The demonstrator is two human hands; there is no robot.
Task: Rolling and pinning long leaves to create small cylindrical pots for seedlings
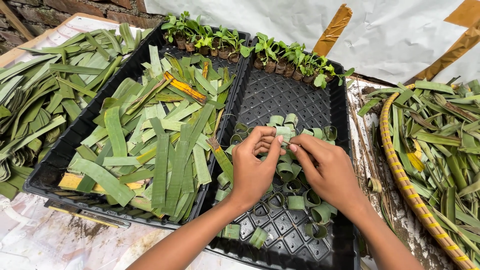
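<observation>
2 big black plastic trays sit side by side on a white, dirty table (60, 245). The left black tray (60, 150) is full of flat cut strips of green leaf (160, 150). The right black tray (300, 100) has a bumpy grid floor and holds many small green rings rolled from leaf (295, 200). A big loose heap of long green leaves (35, 95) lies on the far left, and a round woven basket with a yellow rim (395, 165) full of more leaves sits on the right. Little green plants in small brown leaf pots (280, 57) stand in a row at the back of both trays. Both hands meet over the right tray. The left hand (255, 165) is curled around a small green leaf ring (283, 132), holding it with bent fingers. The right hand (327, 167) pinches a thin little stick (287, 144) at the edge of that ring, with its fingertips closed tight, touching the left thumb.
</observation>
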